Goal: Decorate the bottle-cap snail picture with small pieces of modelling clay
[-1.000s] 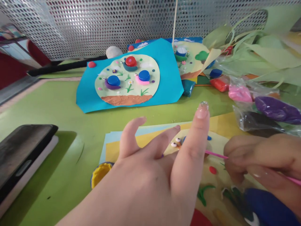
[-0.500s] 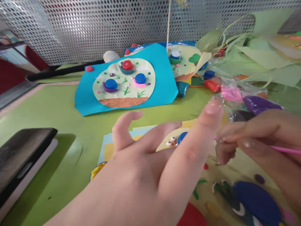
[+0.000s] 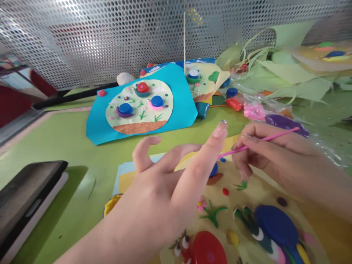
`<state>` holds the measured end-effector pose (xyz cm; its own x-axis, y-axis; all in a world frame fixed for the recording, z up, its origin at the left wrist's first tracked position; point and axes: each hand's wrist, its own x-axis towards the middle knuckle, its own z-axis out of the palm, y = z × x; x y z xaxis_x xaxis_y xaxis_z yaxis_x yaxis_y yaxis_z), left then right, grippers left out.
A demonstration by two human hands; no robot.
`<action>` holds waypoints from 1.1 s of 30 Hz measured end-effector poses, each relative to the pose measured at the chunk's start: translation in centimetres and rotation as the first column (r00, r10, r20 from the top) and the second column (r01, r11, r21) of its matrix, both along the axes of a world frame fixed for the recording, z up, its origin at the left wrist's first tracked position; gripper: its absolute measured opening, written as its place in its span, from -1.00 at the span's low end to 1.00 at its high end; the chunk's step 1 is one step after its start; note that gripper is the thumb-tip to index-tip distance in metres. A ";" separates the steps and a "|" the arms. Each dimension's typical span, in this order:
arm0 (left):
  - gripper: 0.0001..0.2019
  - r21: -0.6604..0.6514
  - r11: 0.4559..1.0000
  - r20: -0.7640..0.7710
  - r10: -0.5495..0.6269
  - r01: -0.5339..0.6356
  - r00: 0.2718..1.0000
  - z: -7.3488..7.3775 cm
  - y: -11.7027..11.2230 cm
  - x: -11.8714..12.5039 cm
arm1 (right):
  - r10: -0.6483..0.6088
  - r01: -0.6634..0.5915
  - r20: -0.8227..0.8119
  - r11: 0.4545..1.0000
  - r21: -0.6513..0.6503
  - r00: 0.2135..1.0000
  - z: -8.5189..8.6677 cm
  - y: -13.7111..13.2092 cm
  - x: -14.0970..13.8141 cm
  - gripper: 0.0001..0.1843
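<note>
My left hand (image 3: 165,183) hovers over the clay picture (image 3: 264,190), back of the hand up and fingers spread. One finger points up and away, others bend, and no object shows in them. Between the fingers and thumb of my right hand (image 3: 264,157) is a thin pink stick (image 3: 271,138), its lower tip near my left hand. Beneath lie a red clay snail shell (image 3: 210,249) with eyes beside it, a large dark blue shell (image 3: 276,224), green clay grass (image 3: 214,214) and a pink flower (image 3: 201,204). A smaller blue shell (image 3: 213,170) is partly hidden by my left hand.
A finished-looking snail picture on blue card (image 3: 181,99) leans at the back, another behind it. Bags of clay, such as purple (image 3: 284,123), and green paper strips (image 3: 288,62) lie back right. A phone (image 3: 30,194) rests at left; perforated metal (image 3: 96,40) stands behind.
The view has shifted, showing more of the clay picture. My right hand has turned, so the pink stick now shows along more of its length. My left hand keeps nearly the same pose.
</note>
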<state>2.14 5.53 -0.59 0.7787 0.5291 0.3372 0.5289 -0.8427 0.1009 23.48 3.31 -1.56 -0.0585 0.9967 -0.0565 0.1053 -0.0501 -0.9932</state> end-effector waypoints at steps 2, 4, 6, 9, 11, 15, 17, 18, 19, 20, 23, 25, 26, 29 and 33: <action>-0.35 0.033 0.999 -0.001 -0.006 0.006 1.000 -0.1 0.1 0.2 | -0.001 -0.001 -0.112 1.000 -0.019 0.994 0.0 0.1 -0.1 -0.72; -0.36 0.080 0.996 0.009 -0.024 0.023 1.000 -0.1 0.2 0.4 | -0.001 -0.003 -0.157 1.000 -0.024 0.988 0.1 0.1 -0.1 -0.72; -0.40 0.101 0.994 0.022 -0.030 0.028 0.999 -0.1 0.2 0.5 | -0.008 0.004 -0.170 1.000 -0.021 0.985 0.3 0.1 0.0 -0.72; -0.40 0.097 0.995 0.041 -0.040 0.035 0.998 0.0 0.3 0.5 | -0.033 0.031 -0.184 0.999 -0.013 0.982 0.5 0.0 0.1 -0.73; -0.37 0.084 0.996 0.025 -0.037 0.035 0.999 0.0 0.4 0.5 | -0.033 0.030 -0.185 0.999 -0.021 0.982 0.5 0.0 0.1 -0.74; -0.37 0.087 0.996 0.037 -0.026 0.022 0.999 -0.2 0.5 0.6 | -0.030 0.022 -0.182 0.999 -0.046 0.983 0.4 0.1 -0.1 -0.74; -0.42 0.126 0.990 0.098 -0.067 0.055 0.993 -0.3 0.5 0.8 | -0.038 0.029 -0.172 0.998 -0.054 0.984 0.4 0.2 -0.2 -0.75; -0.44 0.146 0.987 0.126 -0.090 0.071 0.988 -0.4 0.5 0.9 | -0.043 0.034 -0.162 0.998 -0.058 0.986 0.4 0.3 -0.2 -0.75; -0.45 0.159 0.984 0.149 -0.109 0.085 0.983 -0.4 0.5 1.0 | -0.047 0.038 -0.151 0.997 -0.065 0.987 0.4 0.3 -0.3 -0.76; -0.45 0.162 0.983 0.159 -0.118 0.092 0.980 -0.5 0.5 1.1 | -0.048 0.038 -0.140 0.997 -0.071 0.989 0.5 0.3 -0.3 -0.76; -0.35 0.107 0.991 0.178 -0.104 0.086 0.979 -0.6 0.6 1.1 | -0.034 0.026 -0.106 0.997 -0.079 0.994 0.5 0.3 -0.3 -0.76; -0.34 -0.040 0.998 0.234 -0.045 0.056 0.971 -0.5 0.6 1.2 | -0.014 0.009 -0.090 0.998 -0.055 0.996 0.6 0.1 -0.2 -0.75; -0.41 -0.120 0.992 0.265 0.001 0.032 0.964 -0.3 0.6 1.2 | -0.006 0.004 -0.085 1.000 -0.030 0.996 0.7 0.0 -0.2 -0.75; -0.87 -0.441 0.897 0.376 0.231 -0.046 0.898 0.5 0.4 1.3 | 0.018 -0.011 -0.060 0.993 0.117 0.998 1.2 -0.8 -0.2 -0.75; -0.46 -0.877 0.452 0.424 0.575 0.160 0.700 1.7 -0.3 1.7 | 0.038 -0.147 0.288 0.918 0.368 0.957 1.9 -2.3 -0.6 -0.75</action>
<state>3.86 5.28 1.12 0.3949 0.9168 -0.0584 0.1651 -0.0083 0.9862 22.88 1.03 0.36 -0.1886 0.9350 0.3004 0.3569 0.3502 -0.8660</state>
